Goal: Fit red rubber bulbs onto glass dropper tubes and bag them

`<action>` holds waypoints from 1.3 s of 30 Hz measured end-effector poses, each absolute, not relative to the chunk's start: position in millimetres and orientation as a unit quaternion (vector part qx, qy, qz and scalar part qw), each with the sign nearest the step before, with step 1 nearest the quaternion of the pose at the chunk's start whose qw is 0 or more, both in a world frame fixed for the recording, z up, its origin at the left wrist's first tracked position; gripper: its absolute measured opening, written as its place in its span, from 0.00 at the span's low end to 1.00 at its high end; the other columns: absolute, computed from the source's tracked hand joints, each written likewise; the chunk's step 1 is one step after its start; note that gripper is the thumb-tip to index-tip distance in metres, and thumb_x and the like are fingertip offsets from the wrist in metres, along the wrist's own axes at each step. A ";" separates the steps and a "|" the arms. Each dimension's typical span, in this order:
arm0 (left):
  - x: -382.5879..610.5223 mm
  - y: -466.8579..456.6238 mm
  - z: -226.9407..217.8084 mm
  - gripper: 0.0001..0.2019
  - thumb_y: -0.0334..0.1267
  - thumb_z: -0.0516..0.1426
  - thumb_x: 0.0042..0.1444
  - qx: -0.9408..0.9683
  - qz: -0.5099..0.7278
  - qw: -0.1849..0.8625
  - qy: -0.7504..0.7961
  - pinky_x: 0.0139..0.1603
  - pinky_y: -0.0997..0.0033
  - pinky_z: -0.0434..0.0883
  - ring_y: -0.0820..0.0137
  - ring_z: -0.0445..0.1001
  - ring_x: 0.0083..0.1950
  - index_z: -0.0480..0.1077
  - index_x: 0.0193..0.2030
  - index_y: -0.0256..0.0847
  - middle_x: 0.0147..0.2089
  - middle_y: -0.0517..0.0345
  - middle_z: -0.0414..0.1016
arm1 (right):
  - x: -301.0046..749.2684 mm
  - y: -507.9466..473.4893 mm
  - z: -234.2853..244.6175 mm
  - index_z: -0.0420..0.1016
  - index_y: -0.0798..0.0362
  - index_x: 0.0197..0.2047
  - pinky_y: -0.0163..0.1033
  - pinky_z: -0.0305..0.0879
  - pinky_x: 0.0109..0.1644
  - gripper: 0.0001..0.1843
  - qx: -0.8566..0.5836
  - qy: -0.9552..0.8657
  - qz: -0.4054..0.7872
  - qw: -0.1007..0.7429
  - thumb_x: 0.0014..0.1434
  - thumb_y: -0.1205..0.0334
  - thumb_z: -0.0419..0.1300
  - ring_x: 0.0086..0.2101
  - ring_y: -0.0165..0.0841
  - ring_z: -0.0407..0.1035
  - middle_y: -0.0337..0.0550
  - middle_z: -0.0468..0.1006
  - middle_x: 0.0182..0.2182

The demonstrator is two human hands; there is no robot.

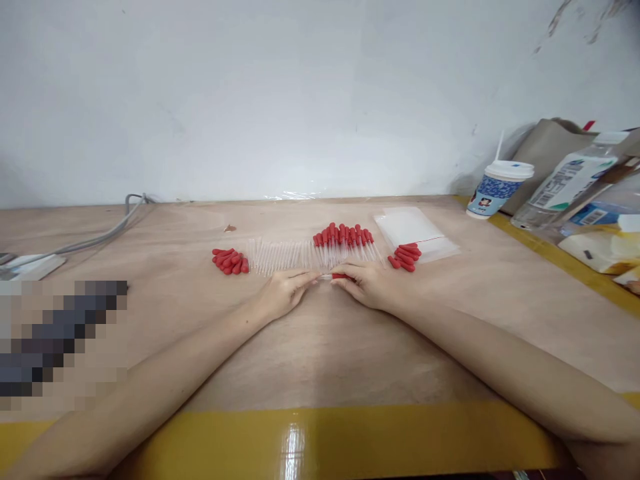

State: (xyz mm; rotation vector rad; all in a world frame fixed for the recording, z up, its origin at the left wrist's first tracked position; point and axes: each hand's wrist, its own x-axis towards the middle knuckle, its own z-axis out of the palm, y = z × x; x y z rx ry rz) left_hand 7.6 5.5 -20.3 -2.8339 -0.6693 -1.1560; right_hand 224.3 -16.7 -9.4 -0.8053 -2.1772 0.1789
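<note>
Between my hands, low over the table, a clear dropper tube meets a red rubber bulb. My left hand is closed on the tube, and the fingers of my right hand pinch the bulb. How deep the tube sits in the bulb is hidden by the fingers. Just beyond my left hand lies a row of bare clear tubes. Droppers with red bulbs lie side by side to the right of that row. Loose red bulbs form a pile at left, with a smaller pile at right.
Clear plastic bags lie behind the right pile. Farther right stand a paper cup with a straw, a leaning plastic bottle and a grey-brown bag. A grey cable runs along the left. Yellow tape edges the table.
</note>
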 end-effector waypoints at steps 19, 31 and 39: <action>10.3 7.0 -14.9 0.19 0.42 0.54 0.55 -0.871 -0.300 0.034 -0.387 0.54 0.51 0.64 0.57 0.66 0.54 0.68 0.51 0.35 0.53 0.42 0.68 | 289.5 80.4 31.8 0.66 0.55 0.41 0.39 0.63 0.35 0.13 -0.671 -0.655 0.144 0.314 0.49 0.64 0.58 0.28 0.33 0.67 0.41 0.71 0.25; 11.2 4.6 -12.6 0.18 0.43 0.50 0.57 -0.875 -0.258 -0.015 -0.408 0.55 0.58 0.65 0.60 0.67 0.54 0.69 0.50 0.36 0.54 0.45 0.68 | 314.1 65.5 30.5 0.71 0.55 0.45 0.36 0.62 0.37 0.18 -0.706 -0.681 0.018 0.194 0.54 0.54 0.54 0.35 0.36 0.69 0.47 0.77 0.34; 16.6 10.4 -8.1 0.15 0.45 0.53 0.54 -0.825 -0.295 0.056 -0.478 0.52 0.56 0.63 0.59 0.65 0.51 0.71 0.40 0.36 0.47 0.47 0.69 | 346.9 43.2 40.1 0.76 0.55 0.29 0.36 0.61 0.29 0.14 -0.776 -0.628 0.047 0.040 0.49 0.52 0.59 0.29 0.36 0.70 0.47 0.77 0.28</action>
